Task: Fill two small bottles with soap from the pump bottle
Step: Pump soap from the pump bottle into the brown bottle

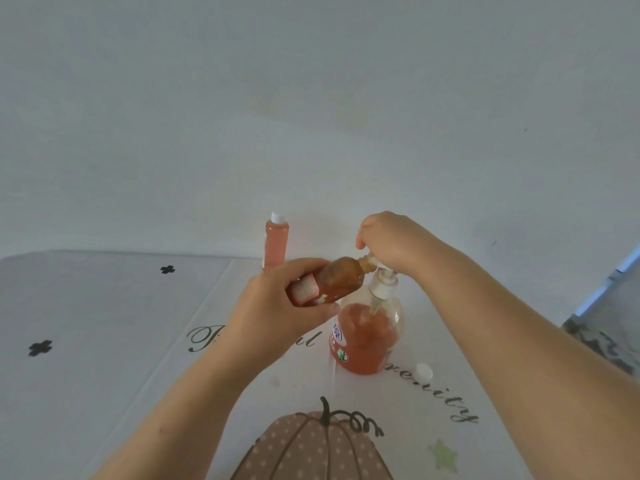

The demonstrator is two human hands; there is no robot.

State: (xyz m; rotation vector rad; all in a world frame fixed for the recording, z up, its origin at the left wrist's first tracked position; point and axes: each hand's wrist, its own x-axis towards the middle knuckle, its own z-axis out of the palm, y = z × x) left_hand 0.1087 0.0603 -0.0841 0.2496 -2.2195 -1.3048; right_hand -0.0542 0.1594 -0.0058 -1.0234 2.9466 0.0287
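Observation:
A clear pump bottle (367, 337) partly full of orange soap stands on the table, its white pump head (382, 284) under my right hand (391, 242), which presses down on it. My left hand (277, 306) grips a small brown bottle (341, 280) tilted on its side, its open neck at the pump's spout. A second small bottle (276, 242), filled with orange soap and capped white, stands upright farther back on the left.
A loose white cap (424, 372) lies on the tablecloth (104, 323) right of the pump bottle. The cloth bears a pumpkin print (311, 445), script lettering and black crosses. A pale wall rises behind the table's far edge.

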